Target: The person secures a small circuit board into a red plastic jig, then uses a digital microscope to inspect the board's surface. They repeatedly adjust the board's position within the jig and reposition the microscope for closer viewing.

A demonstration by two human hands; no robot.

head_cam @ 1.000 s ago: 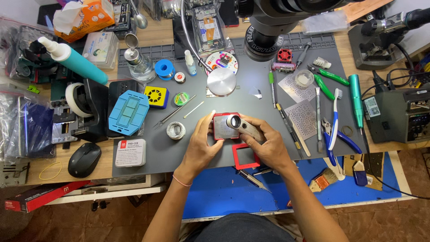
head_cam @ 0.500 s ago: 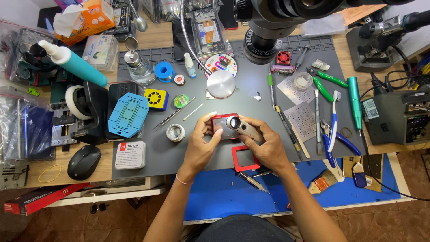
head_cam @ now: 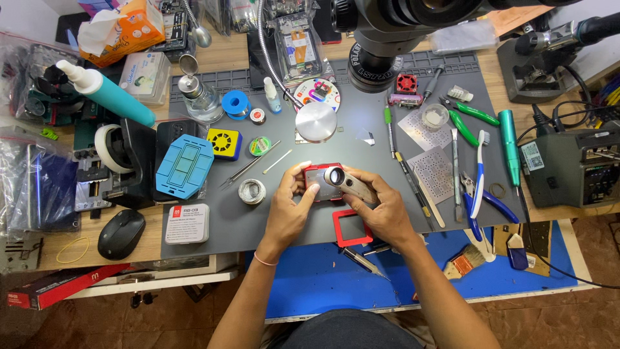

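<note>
1. Your grey mat (head_cam: 387,139) is smooth and matte, crowded at its left, back and right edges; bare room lies just ahead of your hands.
2. Your left hand (head_cam: 289,210) grips the one small red-edged device (head_cam: 318,182) at mid-mat.
3. Your right hand (head_cam: 385,210) grasps one slim metal roller (head_cam: 349,183), its round head pressed on the device.
4. One flat red frame (head_cam: 352,227) lies between your wrists, near the mat's front edge.
</note>
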